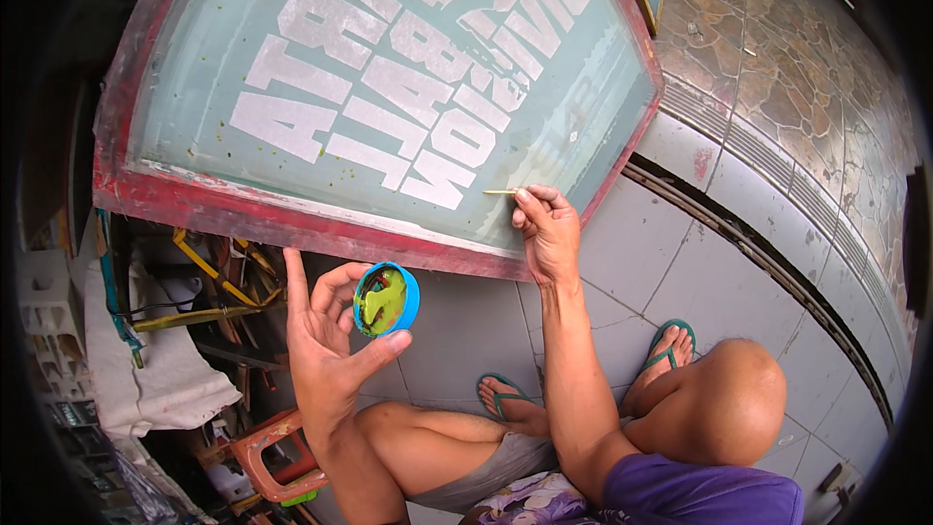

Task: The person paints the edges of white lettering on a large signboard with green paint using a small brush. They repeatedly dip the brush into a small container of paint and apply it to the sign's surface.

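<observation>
So your left hand has the blue cap pinched between thumb and fingers, just off the near edge of the red frame. It's a shallow round thing, tipped so you can see in: bright lime-green goo with some dark streaks, smeared up toward the rim.

Your right hand is over that same near edge, toward its right end, thumb and fingertips closed on a thin pale stick. Can't tell if your stick's tip actually touches the mesh.

Your frame's paint is scuffed, whitish along the inside of that edge. The mesh is grey-green, with tiny green specks around the pale block lettering, which runs up toward the far edge.
</observation>
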Motion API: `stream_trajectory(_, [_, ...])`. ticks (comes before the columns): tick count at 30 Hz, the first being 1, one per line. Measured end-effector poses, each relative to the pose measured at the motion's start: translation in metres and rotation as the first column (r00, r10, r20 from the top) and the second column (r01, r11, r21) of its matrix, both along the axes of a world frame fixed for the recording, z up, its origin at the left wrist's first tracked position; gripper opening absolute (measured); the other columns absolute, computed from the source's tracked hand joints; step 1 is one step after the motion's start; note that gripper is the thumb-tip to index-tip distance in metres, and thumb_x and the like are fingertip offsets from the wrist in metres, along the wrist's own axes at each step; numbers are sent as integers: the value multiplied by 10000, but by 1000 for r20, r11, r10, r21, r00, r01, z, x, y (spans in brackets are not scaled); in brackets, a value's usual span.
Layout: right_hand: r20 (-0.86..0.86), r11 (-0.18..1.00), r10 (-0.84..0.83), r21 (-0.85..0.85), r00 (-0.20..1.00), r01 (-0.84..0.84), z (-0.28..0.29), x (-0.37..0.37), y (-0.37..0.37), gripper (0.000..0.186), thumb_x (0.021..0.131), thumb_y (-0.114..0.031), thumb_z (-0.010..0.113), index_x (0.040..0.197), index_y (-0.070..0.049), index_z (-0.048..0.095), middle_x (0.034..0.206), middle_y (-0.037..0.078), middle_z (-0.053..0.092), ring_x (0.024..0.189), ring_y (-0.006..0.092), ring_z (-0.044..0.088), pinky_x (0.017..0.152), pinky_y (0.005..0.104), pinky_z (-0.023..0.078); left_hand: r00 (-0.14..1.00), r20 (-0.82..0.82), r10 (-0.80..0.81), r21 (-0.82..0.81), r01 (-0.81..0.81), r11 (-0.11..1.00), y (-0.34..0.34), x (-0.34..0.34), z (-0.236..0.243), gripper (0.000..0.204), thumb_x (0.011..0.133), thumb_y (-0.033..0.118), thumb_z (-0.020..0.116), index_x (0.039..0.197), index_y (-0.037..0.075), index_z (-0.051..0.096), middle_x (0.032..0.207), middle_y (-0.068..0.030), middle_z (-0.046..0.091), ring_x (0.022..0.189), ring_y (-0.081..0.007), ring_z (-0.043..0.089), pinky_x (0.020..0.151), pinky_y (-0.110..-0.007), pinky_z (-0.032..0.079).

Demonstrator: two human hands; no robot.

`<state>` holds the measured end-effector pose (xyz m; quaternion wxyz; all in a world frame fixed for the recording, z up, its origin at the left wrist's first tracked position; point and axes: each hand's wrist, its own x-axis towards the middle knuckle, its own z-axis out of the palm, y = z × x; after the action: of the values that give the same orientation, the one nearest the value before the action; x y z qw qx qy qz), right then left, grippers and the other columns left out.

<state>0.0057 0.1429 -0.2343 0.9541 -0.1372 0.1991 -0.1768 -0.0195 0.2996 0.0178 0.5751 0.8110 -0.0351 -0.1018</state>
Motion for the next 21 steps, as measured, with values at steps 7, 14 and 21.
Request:
stream_trajectory(7, [168, 952, -88, 303, 982, 34, -15, -4, -4, 163, 924, -19, 723, 1066, -75, 664, 948, 46, 697, 723, 99, 609, 642, 230, 485, 1000, 4, -15, -1, 15, 1000, -1, 0, 1, 1348, 638, -37, 871, 1576, -84, -96, 1231, -179, 591, 1155, -248, 602, 1025, -376, 482])
stream_trajectory(14, [348, 914, -242, 396, 906, 92, 2, -11, -45, 79, 968, -68, 681, 1028, -119, 694, 959, 5, 670, 728, 76, 539, 653, 219, 465, 993, 6, -114, 99, 113, 989, -4, -11, -2, 1401, 655, 2, 894, 1587, -18, -152, 1219, -170, 611, 1096, -233, 622, 979, -366, 491])
stream_trajectory(21, [399, 898, -296, 426, 868, 110, 23, -18, -58, 81, 952, -86, 703, 1008, -145, 700, 961, 0, 680, 718, 78, 541, 640, 233, 459, 974, -10, -225, 135, 224, 965, -20, -22, -11, 1406, 675, 46, 899, 1586, -5, -171, 1178, -147, 636, 1069, -219, 636, 991, -364, 484])
